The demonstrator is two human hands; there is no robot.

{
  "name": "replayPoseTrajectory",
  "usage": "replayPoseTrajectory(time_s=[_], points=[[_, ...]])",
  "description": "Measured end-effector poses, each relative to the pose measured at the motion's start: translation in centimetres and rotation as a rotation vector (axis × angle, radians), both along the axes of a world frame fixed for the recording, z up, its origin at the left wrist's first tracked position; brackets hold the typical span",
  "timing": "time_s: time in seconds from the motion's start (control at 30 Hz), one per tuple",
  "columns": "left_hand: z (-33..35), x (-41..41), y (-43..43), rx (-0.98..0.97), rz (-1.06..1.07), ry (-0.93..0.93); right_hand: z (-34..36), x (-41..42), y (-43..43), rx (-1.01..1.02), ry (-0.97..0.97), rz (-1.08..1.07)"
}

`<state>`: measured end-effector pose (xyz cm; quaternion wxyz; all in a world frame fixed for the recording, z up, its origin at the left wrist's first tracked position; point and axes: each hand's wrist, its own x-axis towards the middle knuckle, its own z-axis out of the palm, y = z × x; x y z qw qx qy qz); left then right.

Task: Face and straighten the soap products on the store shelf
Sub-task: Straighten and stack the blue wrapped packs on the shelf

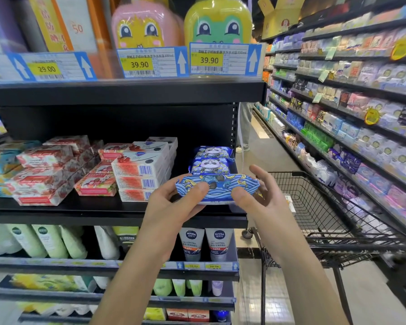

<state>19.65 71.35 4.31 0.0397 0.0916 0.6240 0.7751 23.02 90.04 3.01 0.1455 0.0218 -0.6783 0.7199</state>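
pinching the blue soap pack [217,186] in left hand [171,207] and right hand [260,201] at the shelf [80,213] lip, before stacked panda packs [210,161] at 12 o'clock, white soap boxes [141,170] at 10, wire cart [314,200] at 3.

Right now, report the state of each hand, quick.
Left hand: holding the blue soap pack, thumb on top.
Right hand: pinching the same pack's right end.
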Motion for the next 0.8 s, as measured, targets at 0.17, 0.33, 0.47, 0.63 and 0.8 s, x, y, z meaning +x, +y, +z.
replayPoseTrajectory(time_s=[0.17,0.33,0.47,0.63,0.8], points=[[-0.1,0.1,0.3,-0.004,0.011,0.001,-0.3,-0.1,-0.2,-0.046,-0.057,0.014],[-0.3,0.1,0.2,-0.024,0.016,-0.014,-0.7,-0.3,-0.1,-0.067,-0.042,0.011],[-0.1,0.3,-0.1,-0.07,-0.021,0.009,-0.5,0.1,-0.3,-0.08,0.012,0.016],[0.1,0.2,-0.7,-0.015,-0.067,-0.078,-1.1,-0.1,-0.3,-0.062,0.084,0.032],[0.2,0.4,-1.1,0.043,-0.179,-0.111,-1.7,-0.6,-0.5,0.0,0.154,0.058]])
